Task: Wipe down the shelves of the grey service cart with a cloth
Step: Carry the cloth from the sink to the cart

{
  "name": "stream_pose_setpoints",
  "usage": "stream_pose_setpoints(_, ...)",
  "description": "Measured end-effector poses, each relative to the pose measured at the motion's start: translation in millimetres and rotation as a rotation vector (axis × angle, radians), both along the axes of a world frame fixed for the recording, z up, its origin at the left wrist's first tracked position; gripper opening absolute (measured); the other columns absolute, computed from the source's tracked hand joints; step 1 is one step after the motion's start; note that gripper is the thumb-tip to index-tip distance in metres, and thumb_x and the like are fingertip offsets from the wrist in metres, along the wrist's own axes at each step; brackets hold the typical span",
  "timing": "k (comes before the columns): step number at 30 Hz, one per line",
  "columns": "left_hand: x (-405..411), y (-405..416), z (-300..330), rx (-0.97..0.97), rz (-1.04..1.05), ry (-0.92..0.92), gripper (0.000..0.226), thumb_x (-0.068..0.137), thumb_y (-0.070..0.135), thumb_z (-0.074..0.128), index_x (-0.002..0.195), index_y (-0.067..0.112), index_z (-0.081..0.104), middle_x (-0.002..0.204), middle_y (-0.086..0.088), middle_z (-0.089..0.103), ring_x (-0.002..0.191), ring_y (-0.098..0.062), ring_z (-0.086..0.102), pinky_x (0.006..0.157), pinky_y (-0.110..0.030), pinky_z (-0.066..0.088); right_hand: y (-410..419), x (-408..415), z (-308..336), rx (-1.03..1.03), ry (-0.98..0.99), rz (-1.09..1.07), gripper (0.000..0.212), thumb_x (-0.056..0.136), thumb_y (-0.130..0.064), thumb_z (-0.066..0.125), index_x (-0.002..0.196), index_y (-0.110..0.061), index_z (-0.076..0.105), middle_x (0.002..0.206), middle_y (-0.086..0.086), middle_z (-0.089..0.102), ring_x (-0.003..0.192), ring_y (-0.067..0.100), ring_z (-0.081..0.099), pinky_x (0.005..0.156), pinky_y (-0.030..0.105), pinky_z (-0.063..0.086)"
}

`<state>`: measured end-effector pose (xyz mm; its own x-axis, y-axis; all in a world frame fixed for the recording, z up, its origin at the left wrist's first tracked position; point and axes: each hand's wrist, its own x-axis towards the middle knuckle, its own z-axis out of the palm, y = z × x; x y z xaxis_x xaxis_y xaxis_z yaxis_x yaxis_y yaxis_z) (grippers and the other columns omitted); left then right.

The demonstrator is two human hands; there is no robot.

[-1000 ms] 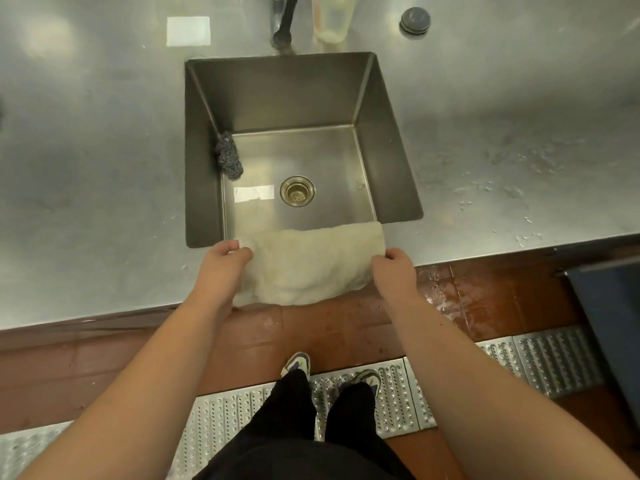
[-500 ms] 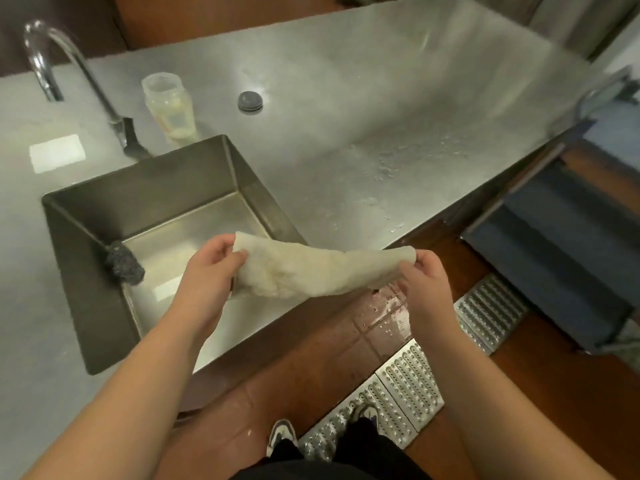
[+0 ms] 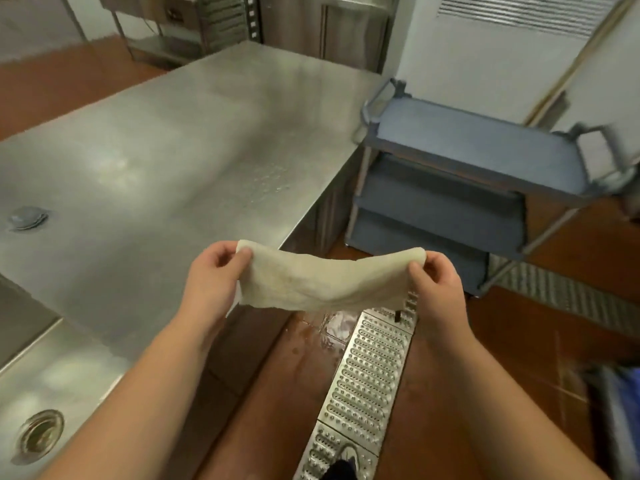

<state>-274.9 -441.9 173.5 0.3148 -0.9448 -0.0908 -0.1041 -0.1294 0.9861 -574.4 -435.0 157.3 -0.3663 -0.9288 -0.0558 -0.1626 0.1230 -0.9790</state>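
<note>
While both hands (image 3: 322, 285) pinch its ends, cloth (image 3: 325, 282) stretches left-right.

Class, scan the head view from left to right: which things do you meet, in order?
Sink drain → round stopper → left hand → cloth → right hand → grey service cart.

Single head view — looks forward-down, close over hands (image 3: 214, 282), cart (image 3: 485, 161) beyond, right.
</note>
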Motion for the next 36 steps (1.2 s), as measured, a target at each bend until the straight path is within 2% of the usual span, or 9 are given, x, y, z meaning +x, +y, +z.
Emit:
stream_pose_setpoints(3, -53, -47, 3, -0.034, -0.003, -0.010, 0.009, 0.090, 0.022, 0.061, 0.086, 0.017, 0.067, 0.112, 0.002, 0.066, 0.078, 0.002, 0.063, 0.063, -0.010, 0.050, -23, -58, 2, -0.049, 0.019, -0.050, 0.026, 0.100, -0.020, 0.053, 0.123, -0.030, 0.057, 0.126, -0.013, 0.053, 0.112, 0.008, 0.055, 0.089, 0.031, 0.053)
stream_pose_setpoints(5, -89, -77, 6, -0.058, -0.031, -0.010, 0.011, 0.092, 0.020, 0.059, 0.086, 0.013, 0.066, 0.106, 0.004, 0.065, 0.059, 0.012, 0.055, 0.048, -0.001, 0.039, -39, -92, 6, -0.064, 0.026, -0.063, 0.024, 0.101, -0.018, 0.051, 0.124, -0.024, 0.056, 0.124, -0.015, 0.056, 0.111, 0.004, 0.055, 0.090, 0.028, 0.051)
stream_pose_setpoints(9, -147, -129, 11, -0.113, -0.119, -0.070, 0.009, 0.093, 0.020, 0.059, 0.088, 0.019, 0.066, 0.075, 0.006, 0.062, 0.055, 0.006, 0.053, 0.051, -0.006, 0.040, -72, -148, 8, -0.060, 0.162, -0.129, 0.009, 0.101, -0.022, 0.053, 0.109, -0.022, 0.057, 0.104, -0.011, 0.061, 0.099, 0.006, 0.058, 0.085, 0.029, 0.050)
stream_pose_setpoints(17, -211, -226, -17, -0.139, -0.279, -0.131, 0.026, 0.091, 0.013, 0.060, 0.113, 0.025, 0.065, 0.093, 0.016, 0.065, 0.081, 0.006, 0.062, 0.069, -0.006, 0.044, -144, -217, -13, 0.069, 0.218, -0.310, 0.009, 0.099, -0.032, 0.055, 0.105, -0.025, 0.055, 0.098, -0.006, 0.064, 0.089, 0.013, 0.063, 0.083, 0.042, 0.055)
stream_pose_setpoints(20, -226, -269, -30, -0.127, -0.307, -0.174, 0.027, 0.092, 0.017, 0.059, 0.118, 0.027, 0.063, 0.094, 0.010, 0.066, 0.081, -0.001, 0.060, 0.071, -0.015, 0.045, -174, -228, -20, 0.089, 0.267, -0.359, 0.009, 0.101, -0.032, 0.053, 0.105, -0.024, 0.053, 0.093, -0.007, 0.062, 0.086, 0.013, 0.061, 0.071, 0.031, 0.050)
stream_pose_setpoints(24, -250, -336, -38, -0.123, -0.368, -0.138, 0.028, 0.094, 0.017, 0.056, 0.118, 0.029, 0.060, 0.083, 0.007, 0.064, 0.064, 0.008, 0.058, 0.059, -0.007, 0.044, -224, -236, -23, 0.109, 0.292, -0.442, 0.016, 0.101, -0.033, 0.050, 0.112, -0.021, 0.051, 0.093, -0.010, 0.059, 0.086, 0.011, 0.057, 0.064, 0.019, 0.039)
stream_pose_setpoints(27, -266, -387, -34, -0.077, -0.448, -0.029, 0.030, 0.095, 0.020, 0.055, 0.124, 0.029, 0.057, 0.091, 0.006, 0.070, 0.074, 0.003, 0.066, 0.066, -0.020, 0.051, -271, -239, -15, 0.162, 0.002, -0.562, 0.021, 0.100, -0.032, 0.052, 0.116, -0.018, 0.050, 0.102, 0.000, 0.061, 0.087, 0.013, 0.059, 0.068, 0.028, 0.048)
stream_pose_setpoints(31, -293, -449, -28, -0.031, -0.572, 0.129, 0.043, 0.093, 0.014, 0.057, 0.134, 0.026, 0.050, 0.113, -0.003, 0.069, 0.105, -0.018, 0.067, 0.092, -0.042, 0.053, -327, -249, -6, 0.103, -0.694, -0.506, 0.039, 0.093, 0.000, 0.053, 0.130, -0.008, 0.052, 0.122, 0.019, 0.065, 0.103, 0.036, 0.070, 0.083, 0.056, 0.058)
stream_pose_setpoints(36, -342, -496, -17, -0.018, -0.688, 0.246, 0.048, 0.093, 0.008, 0.056, 0.137, 0.027, 0.047, 0.122, -0.006, 0.064, 0.113, -0.024, 0.063, 0.086, -0.043, 0.055, -364, -260, 4, 0.108, -1.047, -0.366, 0.037, 0.097, 0.002, 0.044, 0.132, 0.009, 0.050, 0.122, 0.027, 0.065, 0.110, 0.041, 0.066, 0.082, 0.052, 0.059)
